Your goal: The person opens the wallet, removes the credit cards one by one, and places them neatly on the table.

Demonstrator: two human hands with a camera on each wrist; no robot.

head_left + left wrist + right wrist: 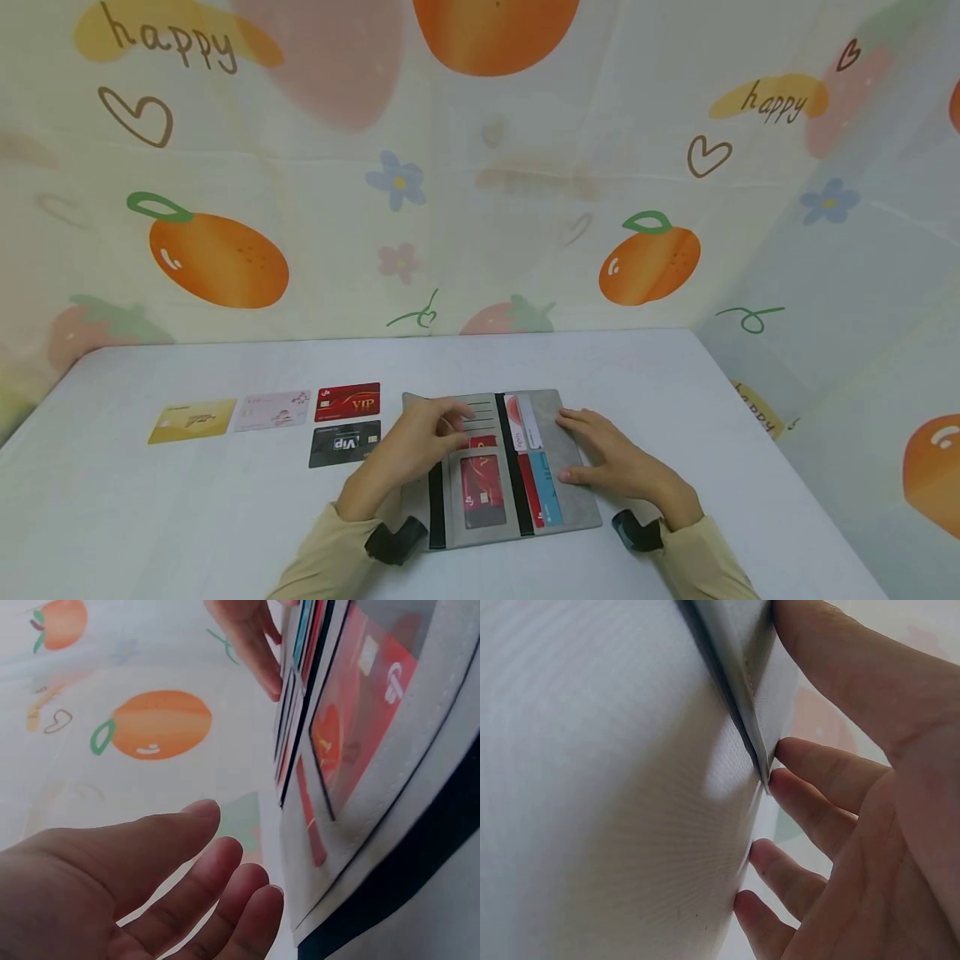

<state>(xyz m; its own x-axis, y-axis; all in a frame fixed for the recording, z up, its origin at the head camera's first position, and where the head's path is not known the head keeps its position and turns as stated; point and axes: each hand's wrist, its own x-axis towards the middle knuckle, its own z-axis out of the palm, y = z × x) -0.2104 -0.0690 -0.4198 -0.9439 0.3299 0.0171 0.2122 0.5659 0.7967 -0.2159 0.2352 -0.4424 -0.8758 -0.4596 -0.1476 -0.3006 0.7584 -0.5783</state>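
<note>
A grey card wallet (576, 507) lies unfolded on the table, with black strips along its panels. Its left panel has a window pocket with a red card (482, 483) inside, and another red card edge shows just above. The right panel carries a white and pink card (516, 423) above, with a red and a blue card (545, 487) below. Over the left panel hovers my left hand (416, 442), thumb and fingers loosely bent and apart; nothing is held in the left wrist view. My right hand (622, 458) rests spread at the wallet's right edge, fingertips touching it.
Left of the wallet lie a gold card (192, 421), a pale pink card (273, 411), a red VIP card (348, 402) and a dark grey Vip card (341, 444). A fruit-patterned cloth (510, 242) hangs behind the white table (187, 517).
</note>
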